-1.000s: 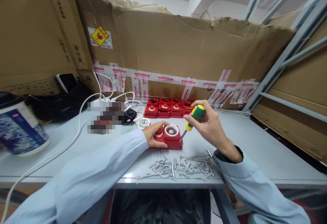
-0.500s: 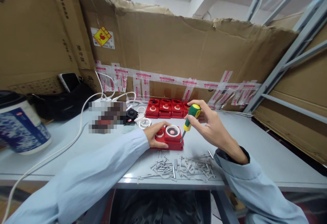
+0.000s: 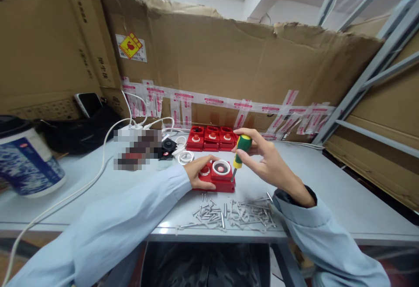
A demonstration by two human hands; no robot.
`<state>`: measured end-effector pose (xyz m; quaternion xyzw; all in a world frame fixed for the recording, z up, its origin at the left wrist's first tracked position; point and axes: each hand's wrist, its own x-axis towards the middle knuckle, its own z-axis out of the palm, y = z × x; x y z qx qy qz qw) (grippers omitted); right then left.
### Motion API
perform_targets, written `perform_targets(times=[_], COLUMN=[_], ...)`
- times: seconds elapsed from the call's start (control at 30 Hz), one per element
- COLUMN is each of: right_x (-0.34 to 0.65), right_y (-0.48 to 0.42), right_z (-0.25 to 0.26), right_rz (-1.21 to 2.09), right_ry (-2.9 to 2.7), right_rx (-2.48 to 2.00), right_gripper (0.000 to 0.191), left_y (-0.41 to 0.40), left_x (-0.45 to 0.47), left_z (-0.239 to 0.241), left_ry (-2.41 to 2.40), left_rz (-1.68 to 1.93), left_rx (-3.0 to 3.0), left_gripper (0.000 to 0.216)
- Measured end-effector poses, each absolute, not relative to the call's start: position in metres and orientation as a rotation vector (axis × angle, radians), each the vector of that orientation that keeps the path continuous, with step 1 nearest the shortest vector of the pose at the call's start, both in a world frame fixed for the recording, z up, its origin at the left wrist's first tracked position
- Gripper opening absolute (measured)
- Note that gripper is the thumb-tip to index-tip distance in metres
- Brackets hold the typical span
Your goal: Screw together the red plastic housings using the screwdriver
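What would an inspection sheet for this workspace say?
Surface: grey tabletop, light glare at the front edge.
Work pieces: red housing with a white ring on top; green-and-yellow screwdriver, tip at the housing's right end; more red housings in a row behind.
Clutter: loose screws in front; white rings, a cup and a black bag to the left.
Hands: left hand grasps the red housing; right hand grips the screwdriver.
Cables: white cable crosses the tabletop's left side.
Surroundings: taped cardboard behind, metal rack at right.

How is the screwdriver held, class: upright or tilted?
Tilted: the screwdriver, in the right hand, has its handle farther right in the picture than its tip, at a corner of the red housing.
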<state>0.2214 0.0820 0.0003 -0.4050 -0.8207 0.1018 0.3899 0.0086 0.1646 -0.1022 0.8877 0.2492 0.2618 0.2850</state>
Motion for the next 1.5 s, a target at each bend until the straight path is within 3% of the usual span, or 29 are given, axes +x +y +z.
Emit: perform_targets(times=[0.17, 0.4, 0.6, 0.8, 1.0, 1.23, 1.43, 1.5], right_x=[0.22, 0.225, 0.222, 0.224, 0.221, 0.227, 0.223, 0.222], right_y=[0.081, 0.078, 0.082, 0.082, 0.086, 0.084, 0.09, 0.089], right_z=[-0.001, 0.004, -0.002, -0.004, -0.011, -0.005, -0.014, -0.015], right_rz=[-0.087, 0.313, -0.146, 0.314, -0.057, 0.36, -0.011, 0.003], right_ry=[-2.013, -2.121, -1.966, -2.086, -1.949, -2.052, -1.881, -1.929], right_rx=[-1.225, -1.056, -1.223, -1.029, -1.153, -0.988, -1.13, -1.079], right_gripper=[0.04, 0.044, 0.036, 0.045, 0.043, 0.038, 0.039, 0.041], left_y=[0.166, 0.167, 0.167, 0.167, 0.168, 0.166, 0.165, 0.165], left_x=[0.009, 0.008, 0.009, 0.009, 0.009, 0.009, 0.009, 0.009], left_z=[-0.104, -0.105, -0.105, -0.106, -0.108, -0.105, -0.104, -0.104], left_ry=[0.676, 0.675, 0.679, 0.7, 0.689, 0.707, 0.693, 0.701], left_rz=[0.705, 0.698, 0.697, 0.688, 0.705, 0.687, 0.701, 0.699], left_rx=[2.383, 2.382, 2.391, 2.388, 2.38, 2.386, 2.402, 2.404], left_gripper=[0.076, 0.076, 0.076, 0.076, 0.076, 0.076, 0.075, 0.075])
